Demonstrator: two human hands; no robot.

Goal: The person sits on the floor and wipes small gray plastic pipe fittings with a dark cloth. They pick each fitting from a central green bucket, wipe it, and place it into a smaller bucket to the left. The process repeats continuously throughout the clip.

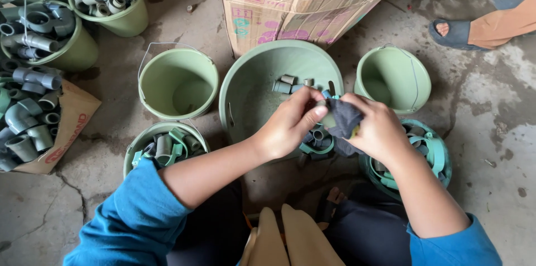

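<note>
Your left hand (290,123) pinches a small pipe fitting (329,119) against the dark cloth (343,118) gripped in your right hand (377,126), above the big green basin (251,76), at its four o'clock edge.

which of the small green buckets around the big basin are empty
Two: the green bucket left of the basin and the one right of it. The other buckets hold grey pipe fittings or teal clips.

A dark grey cloth (345,120), crumpled, sits bunched over the large green basin's (251,84) near rim. A small fitting, mostly hidden, is pressed against it.
</note>
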